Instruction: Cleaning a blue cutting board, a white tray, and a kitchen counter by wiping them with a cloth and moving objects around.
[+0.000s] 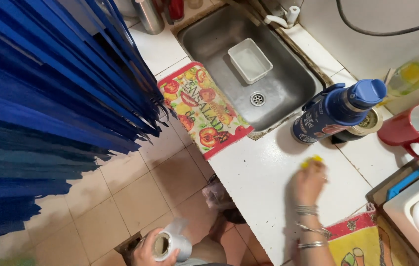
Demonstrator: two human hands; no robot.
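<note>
Yellow sponge (312,161) under right hand (309,183), mid-counter.

The scene is brightly and evenly lit, apparently from overhead, with soft, short shadows. The dark blue insulated flask (335,112) throws a faint grey shadow toward seven o'clock on the white tiled counter (263,172). The stainless steel sink basin (288,83) shows a dull sheen without hard glare. At nine o'clock, the blue pleated fabric (47,98) is smeared by motion blur. The right hand (309,183) is also blurred. Lines bend toward the edges from the wide lens.
</note>
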